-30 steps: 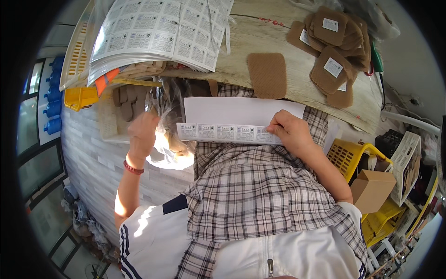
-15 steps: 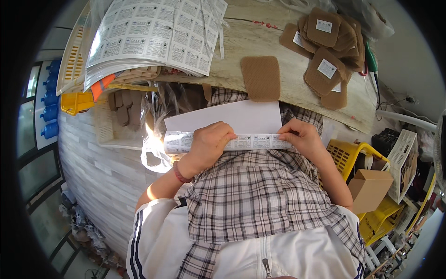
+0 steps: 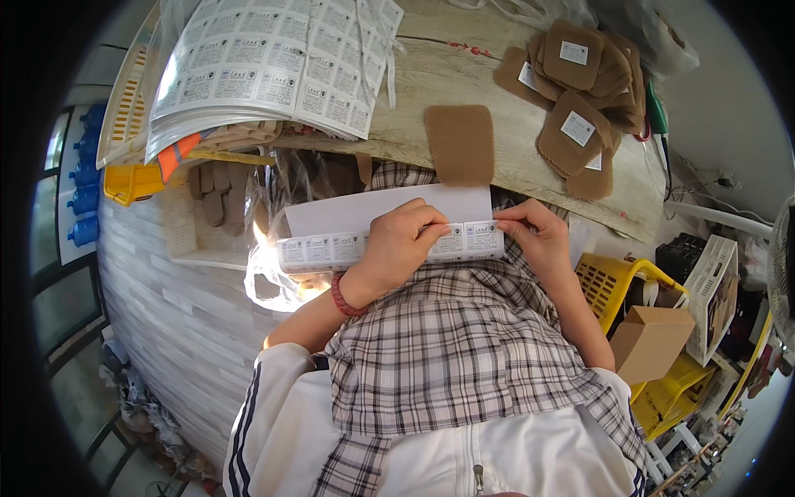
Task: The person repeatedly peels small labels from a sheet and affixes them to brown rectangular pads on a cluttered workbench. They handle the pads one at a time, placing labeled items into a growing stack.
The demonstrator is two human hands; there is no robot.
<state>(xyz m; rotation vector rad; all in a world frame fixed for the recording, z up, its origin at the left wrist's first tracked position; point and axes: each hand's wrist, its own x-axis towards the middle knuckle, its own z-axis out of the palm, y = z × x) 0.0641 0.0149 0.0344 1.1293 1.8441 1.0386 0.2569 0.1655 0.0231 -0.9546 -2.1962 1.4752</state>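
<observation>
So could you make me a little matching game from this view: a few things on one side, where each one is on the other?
Things:
1. label strip
2. single tan patch
3. pile of tan patches
4. cardboard box

Places:
A. far right end of the wooden table
B. down beside the yellow basket
C. between the left hand and right hand
D. alone at the table's near edge

Pairs: 1-C, 2-D, 3-A, 4-B
</observation>
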